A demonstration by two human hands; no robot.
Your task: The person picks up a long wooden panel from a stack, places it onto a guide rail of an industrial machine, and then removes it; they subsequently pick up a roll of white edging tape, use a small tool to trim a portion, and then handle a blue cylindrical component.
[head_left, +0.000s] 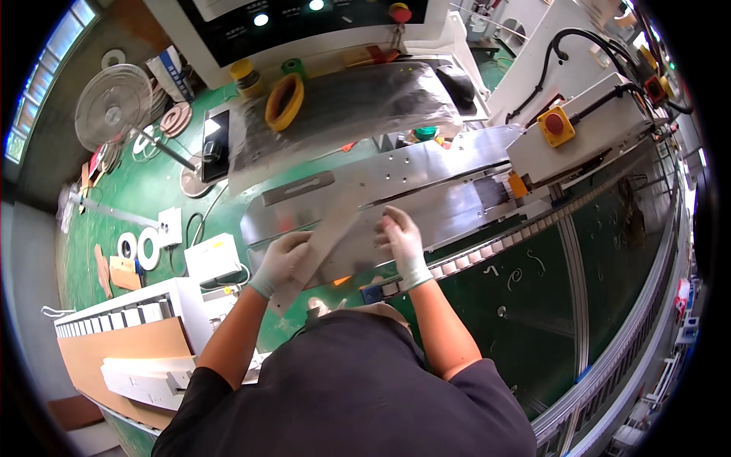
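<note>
Shiny sheet metal forms the worktop (pixel 438 204), with a thin, flat, pale strip (pixel 326 238) slanting over its left part, gripped by the left hand (pixel 282 263) in a thin whitish glove. Beside it, the similarly gloved right hand (pixel 401 242) has curled fingers; whether they hold anything, I cannot tell. Beyond lie crinkled clear film (pixel 415 107), an oval yellow roll (pixel 288 123) and, farther left, a round wire-caged fan (pixel 113 114).

Green floor (pixel 85 259), left: pedestal fan (pixel 114 95) with round wire cage; coil of pinkish hose (pixel 176 119) nearby. White box (pixel 213 260) farther down, white rings (pixel 156 254) left of it. Upper middle: yellow roll (pixel 287 122), green roll (pixel 292 69) just behind. Right: red stop button (pixel 555 123) on yellow housing (pixel 564 138). Top: dark control panel (pixel 293 34), lights glowing.
</note>
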